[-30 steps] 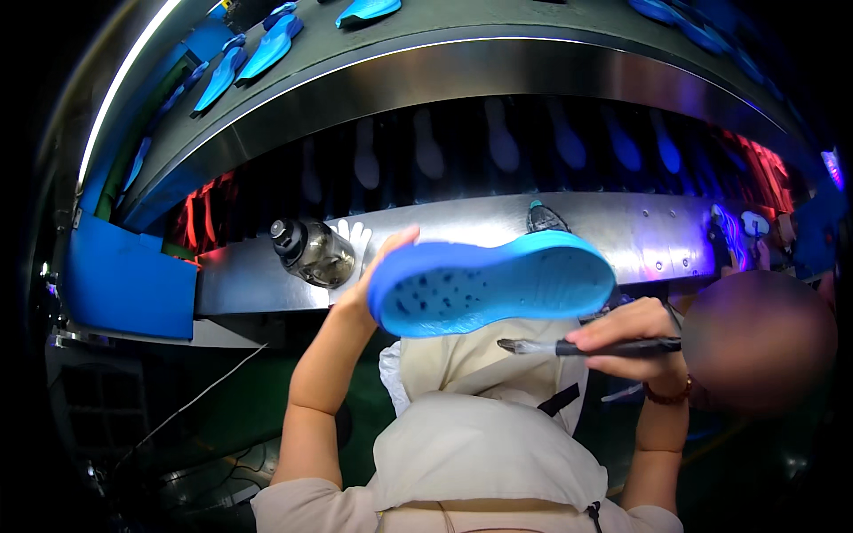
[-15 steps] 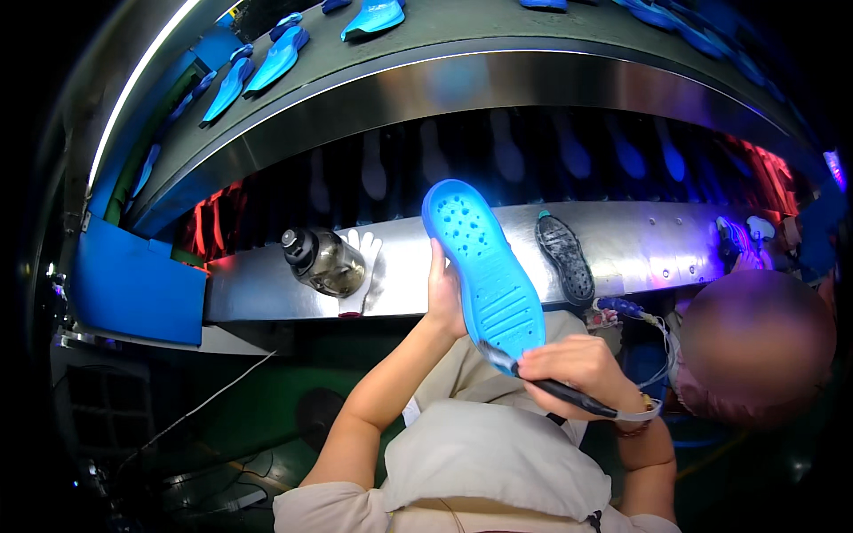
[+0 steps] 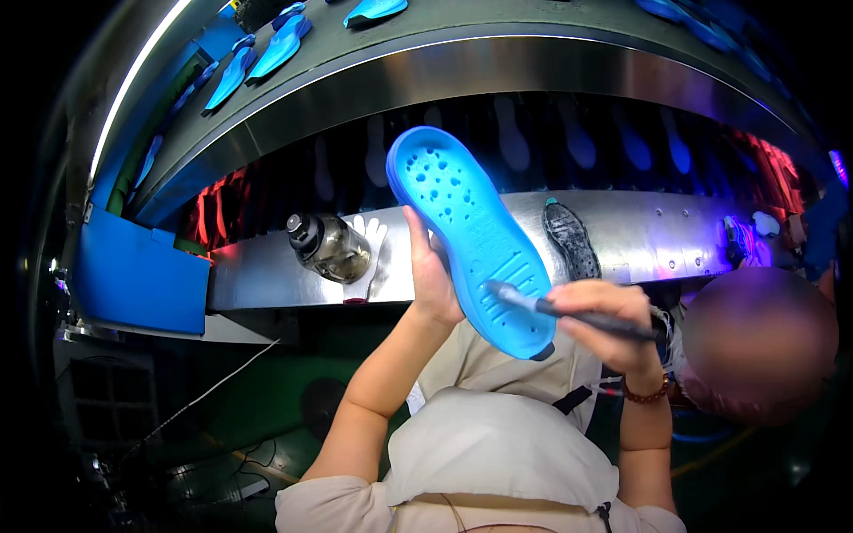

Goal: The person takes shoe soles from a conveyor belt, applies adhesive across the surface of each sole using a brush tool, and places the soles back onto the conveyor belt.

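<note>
A bright blue shoe sole is tilted up in front of me, its inner face with round holes and ridges toward me. My left hand holds it by the left side, thumb along the rim and the other fingers hidden behind. My right hand is closed round the dark handle of a brush. The brush's bristles, slightly blurred, lie over the ridged lower part of the sole. A small dark piece sticks out at the sole's lower end.
On the metal ledge stand a dark bottle, a white glove behind it, and a black patterned sole. Beyond, a green conveyor belt carries several blue soles. Another person is close on my right.
My left hand has raised the blue sole a little toward the upper left. The brush has moved from the sole's lower edge up onto its ridged inner face.
</note>
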Demonstrator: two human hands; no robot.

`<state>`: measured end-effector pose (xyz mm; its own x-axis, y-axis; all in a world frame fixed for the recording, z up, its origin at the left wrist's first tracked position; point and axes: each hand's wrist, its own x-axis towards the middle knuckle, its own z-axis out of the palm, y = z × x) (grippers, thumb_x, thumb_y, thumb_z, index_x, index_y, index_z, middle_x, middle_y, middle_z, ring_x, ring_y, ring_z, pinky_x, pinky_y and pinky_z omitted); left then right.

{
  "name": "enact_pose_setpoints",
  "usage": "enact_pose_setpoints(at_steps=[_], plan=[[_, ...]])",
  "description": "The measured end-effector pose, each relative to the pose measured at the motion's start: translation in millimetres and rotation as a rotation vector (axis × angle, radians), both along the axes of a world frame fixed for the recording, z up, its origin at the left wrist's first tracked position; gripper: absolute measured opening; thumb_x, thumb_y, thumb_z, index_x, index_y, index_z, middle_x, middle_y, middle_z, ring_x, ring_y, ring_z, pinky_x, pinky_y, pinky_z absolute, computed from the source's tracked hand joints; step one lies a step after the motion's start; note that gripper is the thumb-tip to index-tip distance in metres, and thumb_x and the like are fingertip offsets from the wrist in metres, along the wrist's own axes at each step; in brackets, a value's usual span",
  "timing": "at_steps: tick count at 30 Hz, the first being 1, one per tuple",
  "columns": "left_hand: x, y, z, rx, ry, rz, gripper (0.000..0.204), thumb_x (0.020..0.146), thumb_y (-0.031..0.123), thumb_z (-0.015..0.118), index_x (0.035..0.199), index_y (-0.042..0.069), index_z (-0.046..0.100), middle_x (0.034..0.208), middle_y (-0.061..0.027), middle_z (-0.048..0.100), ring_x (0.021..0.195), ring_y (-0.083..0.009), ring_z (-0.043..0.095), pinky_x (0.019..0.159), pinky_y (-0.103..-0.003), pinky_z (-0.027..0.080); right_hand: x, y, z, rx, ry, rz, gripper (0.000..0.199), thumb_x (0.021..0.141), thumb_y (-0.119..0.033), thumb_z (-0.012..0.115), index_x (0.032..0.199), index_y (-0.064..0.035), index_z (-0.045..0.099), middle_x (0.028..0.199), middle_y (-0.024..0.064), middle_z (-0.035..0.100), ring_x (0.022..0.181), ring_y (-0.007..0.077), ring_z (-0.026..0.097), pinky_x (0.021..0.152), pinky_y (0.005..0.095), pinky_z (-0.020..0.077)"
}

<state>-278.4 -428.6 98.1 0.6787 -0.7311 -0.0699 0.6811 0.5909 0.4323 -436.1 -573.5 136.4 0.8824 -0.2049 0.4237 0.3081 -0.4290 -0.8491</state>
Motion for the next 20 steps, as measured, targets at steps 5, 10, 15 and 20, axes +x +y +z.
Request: enact_pose_setpoints(at_steps=[5,10,15,20], plan=[[14.6,5.8,11.4,-0.096,-0.039,-0.068,0.082,0.082,0.069,0.027,0.130,0.003,0.035,0.124,-0.0192,0.047,0.111,-0.0322,0.048,0.095,-0.047,0.040,-10.0,-10.4,-4.4,0.103,0.006,0.423,0.024,0.066,0.003,0.068,0.089,-0.0011,0.067,0.091,0.0111,0.067,0.095,0.0260,0.061,0.086,0.0355,0.0460],[-3.6,4.6,31.7,0.140,-0.174,-0.045,0.082,0.085,0.066,0.023,0.133,0.000,0.030,0.127,-0.0193,0.045,0.117,-0.0321,0.045,0.097,-0.046,0.039,-10.0,-4.7,-30.6,0.727,0.013,0.259,0.020,0.072,0.006,0.061,0.092,0.0045,0.063,0.099,0.0228,0.062,0.097,0.0256,0.059,0.089,0.0344,0.0448],[-50.6,2.4,19.1,-0.172,-0.028,-0.050,0.068,0.091,0.054,0.028,0.132,0.000,0.032,0.123,-0.0163,0.048,0.108,-0.0276,0.052,0.094,-0.041,0.041,-9.6,28.6,-21.0,0.706,0.042,0.077,0.021,0.073,0.006,0.060,0.094,0.0062,0.061,0.098,0.0214,0.063,0.094,0.0254,0.061,0.087,0.0324,0.0463],[-35.7,3.4,15.1,-0.048,-0.076,0.015,0.056,0.092,0.044,0.036,0.127,0.000,0.038,0.116,-0.0154,0.053,0.102,-0.0251,0.056,0.088,-0.038,0.046,-9.8,22.2,-7.9,0.359,-0.019,0.059,0.020,0.072,0.004,0.061,0.093,0.0050,0.064,0.094,0.0208,0.065,0.090,0.0304,0.064,0.084,0.0334,0.0487]])
